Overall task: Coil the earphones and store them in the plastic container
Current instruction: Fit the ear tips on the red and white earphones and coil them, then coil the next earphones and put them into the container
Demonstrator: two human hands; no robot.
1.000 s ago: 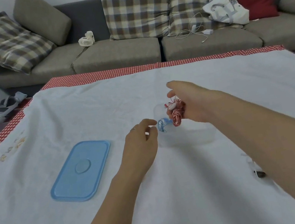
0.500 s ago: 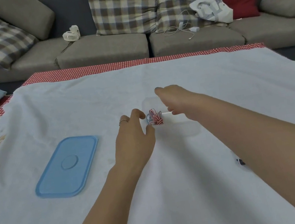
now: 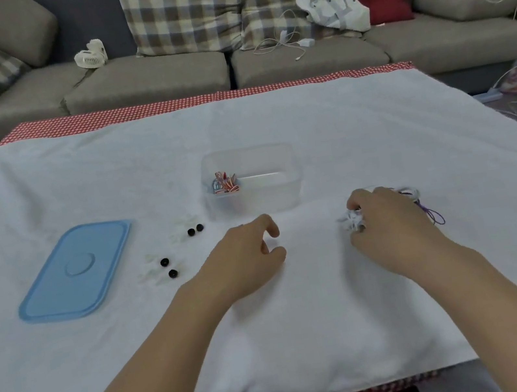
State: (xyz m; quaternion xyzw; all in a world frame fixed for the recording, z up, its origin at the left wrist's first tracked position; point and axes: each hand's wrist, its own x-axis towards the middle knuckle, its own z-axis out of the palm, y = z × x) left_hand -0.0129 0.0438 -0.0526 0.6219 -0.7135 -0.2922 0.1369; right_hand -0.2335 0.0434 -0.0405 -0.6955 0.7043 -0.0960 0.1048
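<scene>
A clear plastic container [image 3: 286, 187] stands mid-table with a coiled red, white and blue earphone bundle [image 3: 224, 182] in its left end. My right hand [image 3: 389, 228] lies to the container's right front, fingers curled round a tangled white and purple earphone cord [image 3: 353, 221]; purple loops [image 3: 432, 213] trail out past the knuckles. My left hand [image 3: 247, 259] hovers just in front of the container, fingers loosely curled, holding nothing.
A blue lid [image 3: 76, 272] lies flat at the left. Small black ear tips [image 3: 195, 230] and pale bits are scattered between lid and container. A white cloth [image 3: 306, 324] covers the table. A sofa [image 3: 145, 81] with cushions and cables runs behind.
My right hand left the red bundle in the container and moved right and nearer to grasp the white and purple cord. My left hand drew back from the container rim.
</scene>
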